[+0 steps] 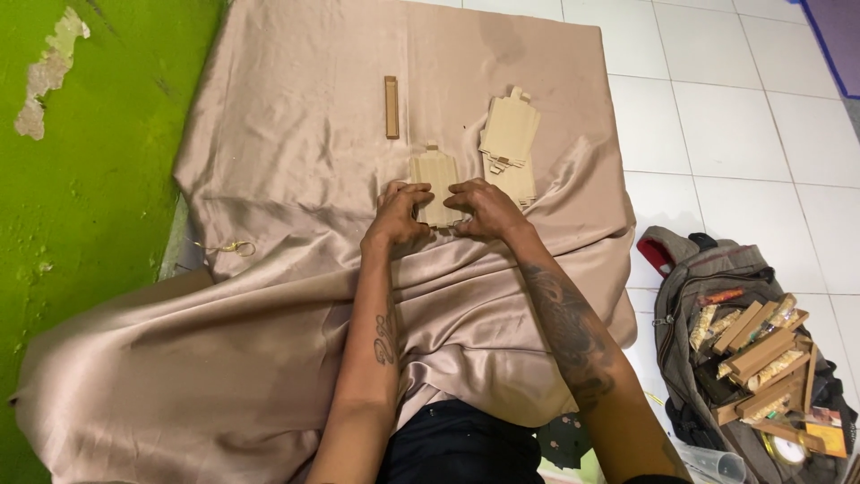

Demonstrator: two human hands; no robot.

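Note:
A flat tan cardboard box blank (pixel 435 176) lies on the beige satin cloth (pixel 269 269). My left hand (pixel 399 215) presses its lower left edge and my right hand (pixel 484 208) grips its lower right edge, fingers curled over it. Just right of my right hand lies a stack of the same flat blanks (pixel 511 143). A narrow assembled brown box (pixel 391 107) rests farther back on the cloth.
An open grey backpack (pixel 708 269) with several long brown boxes (pixel 761 354) sits on the white tile floor at the right. A green wall (pixel 90 179) runs along the left. A small gold string (pixel 228 246) lies on the cloth's left.

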